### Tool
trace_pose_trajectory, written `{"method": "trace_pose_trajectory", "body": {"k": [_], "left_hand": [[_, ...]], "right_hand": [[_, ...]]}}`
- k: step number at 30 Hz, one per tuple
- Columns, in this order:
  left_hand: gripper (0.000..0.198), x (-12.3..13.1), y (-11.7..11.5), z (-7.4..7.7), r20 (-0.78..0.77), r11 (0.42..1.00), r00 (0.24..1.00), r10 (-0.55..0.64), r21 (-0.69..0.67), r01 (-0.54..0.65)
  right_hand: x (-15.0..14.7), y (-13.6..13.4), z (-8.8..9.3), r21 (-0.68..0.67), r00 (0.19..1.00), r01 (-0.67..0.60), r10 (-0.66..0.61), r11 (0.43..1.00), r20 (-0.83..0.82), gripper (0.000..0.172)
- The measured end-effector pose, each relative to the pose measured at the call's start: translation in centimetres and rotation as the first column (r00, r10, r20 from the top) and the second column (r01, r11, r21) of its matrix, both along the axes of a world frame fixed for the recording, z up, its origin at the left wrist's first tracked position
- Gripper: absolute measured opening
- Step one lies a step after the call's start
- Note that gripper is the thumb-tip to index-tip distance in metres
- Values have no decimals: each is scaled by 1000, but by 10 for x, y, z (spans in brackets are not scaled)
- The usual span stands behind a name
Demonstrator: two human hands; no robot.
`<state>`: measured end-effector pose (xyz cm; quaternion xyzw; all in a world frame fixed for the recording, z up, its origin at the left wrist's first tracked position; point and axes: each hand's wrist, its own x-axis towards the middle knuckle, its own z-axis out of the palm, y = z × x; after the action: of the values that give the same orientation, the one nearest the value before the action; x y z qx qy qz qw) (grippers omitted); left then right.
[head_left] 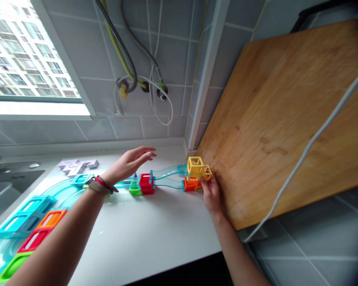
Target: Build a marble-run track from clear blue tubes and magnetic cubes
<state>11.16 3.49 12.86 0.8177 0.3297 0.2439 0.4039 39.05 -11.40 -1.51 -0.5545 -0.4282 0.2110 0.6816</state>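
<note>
A toy track of clear blue tube pieces (167, 176) and coloured open cubes lies on the white counter (149, 230). My right hand (211, 193) pinches the orange cube (191, 184) that sits under a yellow cube (198, 167) at the track's right end, beside the wooden board. My left hand (131, 161) hovers open, fingers stretched, over the track, just left of the red cube (146, 184) and green cube (135, 189). A watch and a red bracelet (103, 184) are on that wrist.
A large wooden cutting board (286, 119) leans against the tiled wall on the right, a white cable (316, 137) across it. More track frames in blue, orange, red and green (32, 226) lie at the left. Pale purple pieces (77, 165) rest near the wall. Hoses (128, 59) hang above.
</note>
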Motion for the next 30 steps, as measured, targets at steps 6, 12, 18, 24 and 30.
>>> {"method": "trace_pose_trajectory", "body": {"k": [6, 12, 18, 24, 30], "left_hand": [[61, -18, -6, -20, -356, 978, 934, -25, 186, 97], [51, -24, -9, -39, -344, 974, 939, 15, 218, 64], [57, -27, -10, -47, -323, 982, 946, 7, 180, 54], [53, -29, -10, -57, -287, 981, 958, 5, 189, 52], [51, -31, -7, -66, -242, 973, 970, -9, 221, 64]], "right_hand": [[1, 2, -1, -19, 1000, -4, 4, 1000, -7, 59], [-29, -41, 6, 134, 951, 259, -277, 956, 138, 63], [-86, -52, 18, -167, 931, -357, 336, 919, -144, 31], [-116, 11, 28, -72, 624, -544, 346, 836, -700, 60], [-122, 37, 30, -5, 648, -520, 391, 854, -654, 46]]}}
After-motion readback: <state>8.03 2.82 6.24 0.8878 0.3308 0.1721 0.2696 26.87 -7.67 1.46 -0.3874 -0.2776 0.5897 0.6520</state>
